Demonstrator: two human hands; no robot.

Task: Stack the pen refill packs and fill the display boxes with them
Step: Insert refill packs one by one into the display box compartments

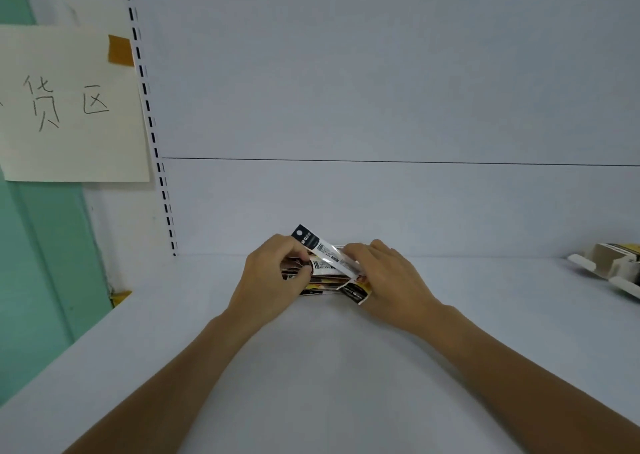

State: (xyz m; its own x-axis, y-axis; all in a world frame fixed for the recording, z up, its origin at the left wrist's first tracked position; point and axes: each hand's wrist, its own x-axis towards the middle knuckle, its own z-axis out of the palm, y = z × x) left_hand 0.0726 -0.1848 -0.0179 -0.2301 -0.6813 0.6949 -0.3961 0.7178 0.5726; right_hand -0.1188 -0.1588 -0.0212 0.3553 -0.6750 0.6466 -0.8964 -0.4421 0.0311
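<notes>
- White shelf (346, 367) boarding is filling the view, with a pale back panel (381, 90) rising behind it.
- At nine to ten o'clock, a paper sign (69, 107) with handwritten characters is hanging by a strip of brown tape (120, 51), just beside a slotted upright (152, 135).
- Just left of centre, the left hand (273, 277) is curling its grip around the left end of the pen refill packs (327, 273), thumb and fingers pinching them.
- The packs are sitting on the shelf at centre between both hands, loosely fanned. One top pack (322, 246) is tilting, its black header pointing toward eleven o'clock.
- They are looking light, thin and glossy, so they are likely sliding over one another easily. They are probably flexing if held by one corner, so squaring them by the two short ends seems the safest hold.
- The right hand (384, 273) is clamping its grip over the right end of the packs, fingers bent down onto them.
- At three o'clock, well apart, an open display box (613, 263) is lying at the frame edge, its flaps spreading out. Its contents cannot be told.
</notes>
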